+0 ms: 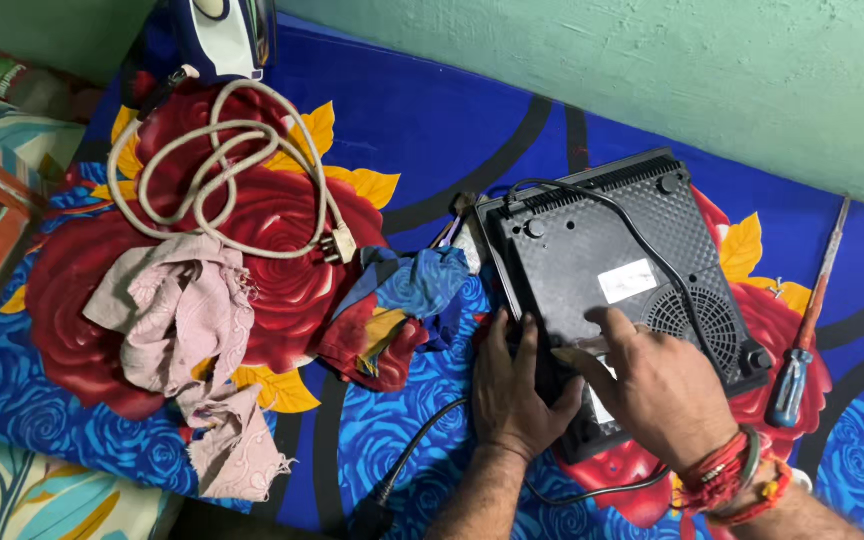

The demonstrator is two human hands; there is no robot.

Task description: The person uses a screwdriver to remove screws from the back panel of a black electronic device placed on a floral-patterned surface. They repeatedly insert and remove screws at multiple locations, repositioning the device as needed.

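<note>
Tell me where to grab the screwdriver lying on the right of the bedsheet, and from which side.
Take the screwdriver by its blue handle, the thick end nearest the person, coming from above with the right hand. It lies flat on the floral sheet with its thin shaft pointing toward the green wall, and the handle lies clear of the black appliance, so fingers could probably close round it there.

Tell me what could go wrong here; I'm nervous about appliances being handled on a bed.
The black appliance lies upside down on soft bedding, with both the left hand and right hand pressing on it, so it may rock or slide. Its black cord crosses the underside and could snag. The screwdriver lies loose nearby and might roll off.
</note>
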